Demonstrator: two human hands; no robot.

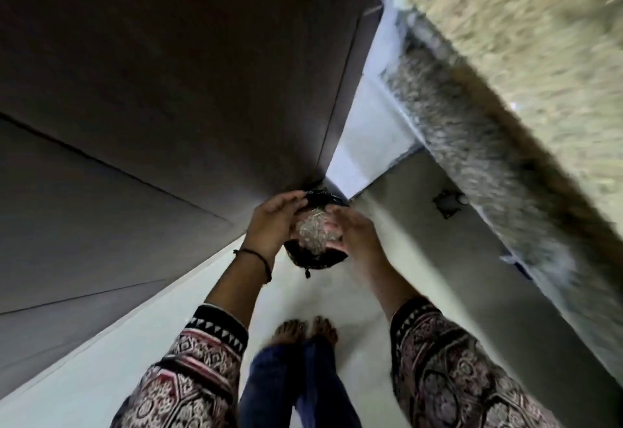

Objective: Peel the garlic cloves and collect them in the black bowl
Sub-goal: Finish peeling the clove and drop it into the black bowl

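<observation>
A heap of pale, papery garlic peels (313, 233) sits between my two hands, low over a round black container (315, 261) lined with a black bag (322, 196). The container stands on the floor in the corner. My left hand (273, 223) cups the heap from the left with fairly straight fingers. My right hand (355, 230) presses against it from the right, fingers extended and slightly blurred. No garlic cloves or black bowl can be made out.
Dark cabinet fronts (151, 107) fill the left. A speckled stone counter (505, 56) juts out on the right above a pale wall with a small dark fitting (448, 205). My bare feet (305, 330) stand on the white floor (135, 343).
</observation>
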